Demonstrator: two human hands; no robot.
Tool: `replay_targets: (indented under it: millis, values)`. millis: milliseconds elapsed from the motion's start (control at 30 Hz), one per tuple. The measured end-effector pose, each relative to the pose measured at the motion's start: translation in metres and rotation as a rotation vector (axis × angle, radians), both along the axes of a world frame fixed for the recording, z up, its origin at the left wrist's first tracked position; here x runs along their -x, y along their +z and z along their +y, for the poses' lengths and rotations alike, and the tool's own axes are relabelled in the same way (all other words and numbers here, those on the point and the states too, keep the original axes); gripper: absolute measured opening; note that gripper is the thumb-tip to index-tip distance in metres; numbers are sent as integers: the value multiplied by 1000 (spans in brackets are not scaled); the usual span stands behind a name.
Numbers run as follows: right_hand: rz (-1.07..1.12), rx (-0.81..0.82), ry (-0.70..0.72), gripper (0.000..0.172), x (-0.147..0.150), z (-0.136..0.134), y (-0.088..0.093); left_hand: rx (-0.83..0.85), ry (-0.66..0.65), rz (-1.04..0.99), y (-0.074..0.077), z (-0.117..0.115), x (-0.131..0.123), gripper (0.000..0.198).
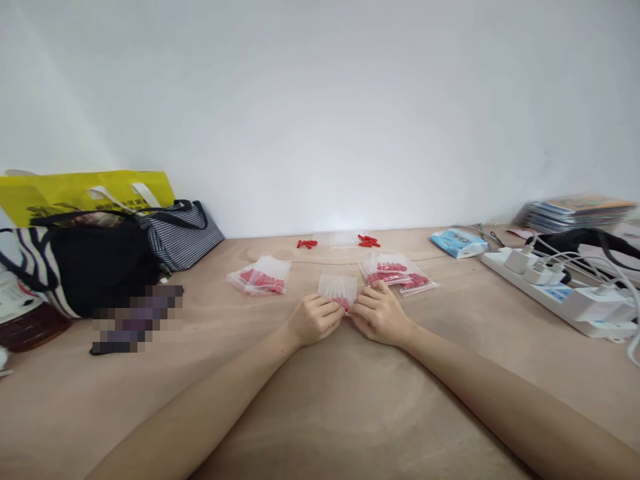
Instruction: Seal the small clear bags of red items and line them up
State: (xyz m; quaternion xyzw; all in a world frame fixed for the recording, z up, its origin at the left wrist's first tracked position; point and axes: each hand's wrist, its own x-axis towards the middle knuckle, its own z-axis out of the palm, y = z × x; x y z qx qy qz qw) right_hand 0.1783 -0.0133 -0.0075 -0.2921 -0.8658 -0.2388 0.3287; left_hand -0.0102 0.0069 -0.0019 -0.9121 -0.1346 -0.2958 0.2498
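Note:
My left hand and my right hand meet at the middle of the table, both with fingers curled onto the near edge of a small clear plastic bag with red pieces inside. A filled bag of red pieces lies to the left. Two more filled bags lie to the right. Loose red pieces and a second heap of red pieces lie further back beside a stack of empty clear bags.
Bags stand at the left: a yellow one, a striped one and a black one. A white power strip with chargers and cables runs along the right. A blue packet and a stack of booklets lie behind it.

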Motion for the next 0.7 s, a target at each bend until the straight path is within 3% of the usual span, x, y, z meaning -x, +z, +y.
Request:
replay_targets:
  millis: [500, 700]
  values:
    - [3, -2, 6, 22, 3, -2, 3, -126, -56, 8, 5, -1, -2, 12]
    - [27, 14, -4, 19, 0, 2, 0, -147, 3, -4, 7, 2, 4, 13]
